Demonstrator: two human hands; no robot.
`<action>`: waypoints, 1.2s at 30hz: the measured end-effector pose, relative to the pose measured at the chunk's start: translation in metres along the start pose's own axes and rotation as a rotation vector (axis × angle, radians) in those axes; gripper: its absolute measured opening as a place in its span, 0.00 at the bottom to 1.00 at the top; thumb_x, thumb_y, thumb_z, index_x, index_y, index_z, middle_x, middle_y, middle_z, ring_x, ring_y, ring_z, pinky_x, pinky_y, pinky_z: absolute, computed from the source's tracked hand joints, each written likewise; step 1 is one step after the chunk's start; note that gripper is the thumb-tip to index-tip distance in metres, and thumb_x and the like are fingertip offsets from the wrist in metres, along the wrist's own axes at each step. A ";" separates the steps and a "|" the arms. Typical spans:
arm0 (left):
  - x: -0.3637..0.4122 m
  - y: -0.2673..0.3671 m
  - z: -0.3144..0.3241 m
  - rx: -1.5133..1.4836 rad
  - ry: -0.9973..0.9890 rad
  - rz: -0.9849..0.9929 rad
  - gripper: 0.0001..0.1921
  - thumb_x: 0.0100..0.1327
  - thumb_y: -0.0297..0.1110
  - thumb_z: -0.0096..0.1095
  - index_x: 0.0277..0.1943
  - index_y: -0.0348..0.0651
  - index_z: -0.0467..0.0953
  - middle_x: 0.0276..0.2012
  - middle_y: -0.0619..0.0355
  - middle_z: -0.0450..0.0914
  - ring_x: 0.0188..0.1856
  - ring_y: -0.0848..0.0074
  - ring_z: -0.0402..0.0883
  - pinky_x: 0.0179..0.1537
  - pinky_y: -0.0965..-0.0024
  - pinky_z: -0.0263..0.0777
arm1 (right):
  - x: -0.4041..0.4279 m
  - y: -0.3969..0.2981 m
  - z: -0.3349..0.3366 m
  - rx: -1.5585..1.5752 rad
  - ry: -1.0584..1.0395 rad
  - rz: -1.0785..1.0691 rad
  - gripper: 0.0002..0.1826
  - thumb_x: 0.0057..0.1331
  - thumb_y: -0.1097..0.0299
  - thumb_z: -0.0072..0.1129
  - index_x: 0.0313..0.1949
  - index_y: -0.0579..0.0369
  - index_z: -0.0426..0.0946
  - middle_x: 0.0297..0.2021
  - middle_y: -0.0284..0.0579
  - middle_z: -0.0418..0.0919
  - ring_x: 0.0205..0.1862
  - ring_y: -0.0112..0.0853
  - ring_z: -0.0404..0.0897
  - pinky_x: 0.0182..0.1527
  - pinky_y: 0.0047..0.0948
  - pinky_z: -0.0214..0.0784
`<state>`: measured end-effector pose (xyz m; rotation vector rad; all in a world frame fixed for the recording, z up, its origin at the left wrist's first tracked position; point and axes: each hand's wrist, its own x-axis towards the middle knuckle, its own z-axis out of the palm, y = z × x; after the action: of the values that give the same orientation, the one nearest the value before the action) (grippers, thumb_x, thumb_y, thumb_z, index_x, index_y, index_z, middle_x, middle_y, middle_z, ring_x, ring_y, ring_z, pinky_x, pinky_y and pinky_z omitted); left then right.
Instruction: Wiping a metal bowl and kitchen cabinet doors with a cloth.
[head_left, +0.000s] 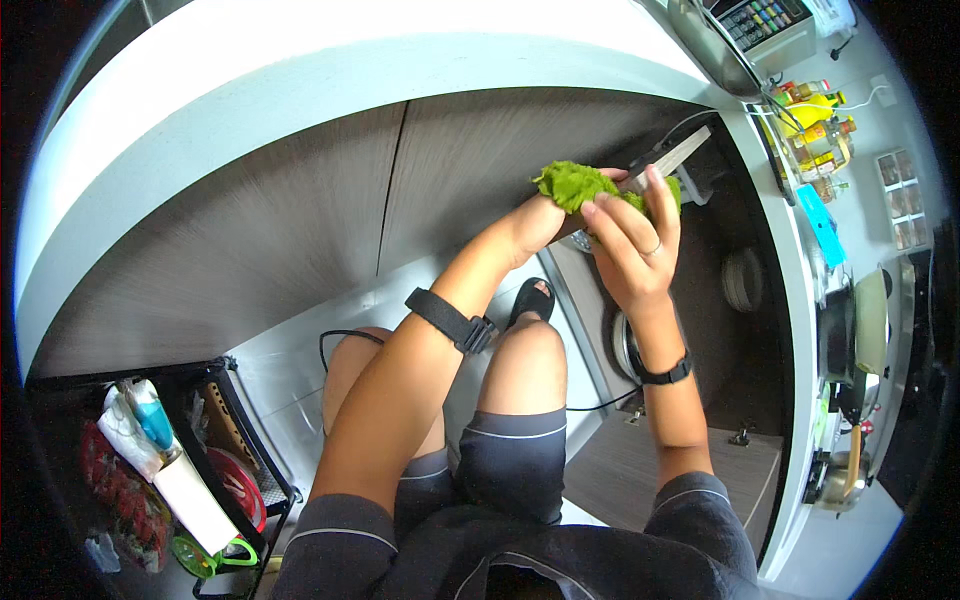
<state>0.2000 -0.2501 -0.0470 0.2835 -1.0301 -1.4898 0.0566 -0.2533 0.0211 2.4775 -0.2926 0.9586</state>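
A crumpled green cloth (574, 186) lies against the upright wooden edge (679, 152) at the corner of the under-counter cabinet. My left hand (541, 223) holds the cloth from the left, its fingers mostly hidden behind it. On the other side, my right hand (634, 240) grips the cloth with bent fingers, and a bit of green shows past them. A ring is on one right finger. To the right is the cabinet's dark interior (739, 360), with a stack of round dishes (742, 279) and a round metal-rimmed item (624, 345) partly behind my right forearm.
An opened cabinet door (675, 472) with hinges is at lower right. Cabinet fronts (300, 225) run along the left. A black-framed storage rack (247, 442) with packets is at lower left. Bottles (821, 142) and pans (870, 322) stand on the right counter.
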 end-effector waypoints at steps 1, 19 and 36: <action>0.001 -0.002 -0.002 -0.063 0.001 -0.027 0.26 0.74 0.47 0.41 0.67 0.40 0.66 0.63 0.55 0.72 0.64 0.73 0.69 0.66 0.68 0.60 | -0.004 0.003 0.008 -0.076 0.040 -0.001 0.22 0.48 0.78 0.69 0.46 0.49 0.81 0.48 0.39 0.79 0.62 0.52 0.68 0.63 0.50 0.65; 0.017 0.010 0.027 0.434 0.437 0.102 0.21 0.72 0.47 0.51 0.47 0.33 0.75 0.42 0.62 0.76 0.48 0.79 0.71 0.54 0.76 0.63 | -0.066 0.041 0.027 0.203 0.346 0.914 0.22 0.69 0.69 0.53 0.60 0.65 0.66 0.56 0.59 0.65 0.59 0.46 0.66 0.63 0.39 0.56; 0.024 0.010 0.031 0.511 0.947 0.196 0.41 0.61 0.70 0.38 0.67 0.46 0.66 0.66 0.53 0.65 0.68 0.61 0.60 0.66 0.52 0.51 | -0.190 0.029 0.265 0.470 0.631 1.572 0.28 0.74 0.59 0.37 0.69 0.58 0.56 0.66 0.65 0.54 0.67 0.59 0.56 0.67 0.52 0.48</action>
<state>0.1796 -0.2568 -0.0124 1.0955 -0.6009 -0.7216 0.0604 -0.4031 -0.2694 1.7051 -2.0791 2.4582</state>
